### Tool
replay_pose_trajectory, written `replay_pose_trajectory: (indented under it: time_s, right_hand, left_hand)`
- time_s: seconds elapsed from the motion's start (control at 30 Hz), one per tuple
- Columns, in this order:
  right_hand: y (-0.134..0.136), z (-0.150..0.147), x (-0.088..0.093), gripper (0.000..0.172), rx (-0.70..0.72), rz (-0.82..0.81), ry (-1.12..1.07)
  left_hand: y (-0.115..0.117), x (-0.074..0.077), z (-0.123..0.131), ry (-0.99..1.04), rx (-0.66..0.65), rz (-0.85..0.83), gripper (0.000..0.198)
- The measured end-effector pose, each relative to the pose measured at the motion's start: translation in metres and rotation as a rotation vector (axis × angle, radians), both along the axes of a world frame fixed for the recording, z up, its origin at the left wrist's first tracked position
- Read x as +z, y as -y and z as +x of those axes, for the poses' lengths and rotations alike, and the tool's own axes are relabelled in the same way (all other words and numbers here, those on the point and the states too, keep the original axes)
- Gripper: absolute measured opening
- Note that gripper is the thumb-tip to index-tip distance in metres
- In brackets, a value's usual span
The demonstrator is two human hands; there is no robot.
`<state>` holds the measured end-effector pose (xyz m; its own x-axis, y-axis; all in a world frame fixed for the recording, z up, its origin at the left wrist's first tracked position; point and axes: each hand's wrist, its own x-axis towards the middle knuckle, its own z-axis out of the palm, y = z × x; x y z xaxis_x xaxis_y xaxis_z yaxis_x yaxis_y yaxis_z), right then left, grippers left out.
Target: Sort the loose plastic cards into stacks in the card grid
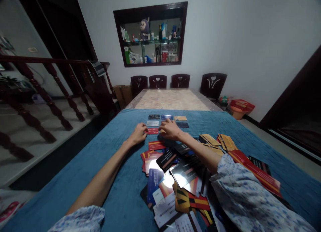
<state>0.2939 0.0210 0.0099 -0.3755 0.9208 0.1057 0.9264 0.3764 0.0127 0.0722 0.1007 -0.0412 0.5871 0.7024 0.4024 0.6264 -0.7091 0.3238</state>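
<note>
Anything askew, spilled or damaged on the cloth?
The loose pile of cards looks messy: overlapping at mixed angles, unlike the neat card rows beyond. Its white patches look like glare. No spill or damage visible, though the right hand hides some cards.

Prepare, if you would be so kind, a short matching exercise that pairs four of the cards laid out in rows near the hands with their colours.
Cards
1. Left card of the farthest row
2. Right card of the farthest row
3. Left card of the middle row
4. Card beside the fingertips of the left hand, in the nearest row

Colours
A. Red
B. Silver-grey
C. Black
D. Yellow

Right pairs: 1-C, 2-D, 3-B, 4-A
</note>
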Motion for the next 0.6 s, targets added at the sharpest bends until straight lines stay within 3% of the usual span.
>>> replay_pose_trajectory:
  time_s: [0.3, 0.6]
  right_hand:
    - [0.043, 0.022, -0.004, 0.023, 0.117, 0.036, -0.132]
    - [0.062, 0.033, -0.015, 0.030, 0.247, -0.059, -0.194]
  left_hand:
    - [0.056, 0.021, 0.014, -0.031, -0.061, 0.104, 0.016]
    - [0.119, 0.017, 0.018, -0.048, -0.181, 0.054, 0.021]
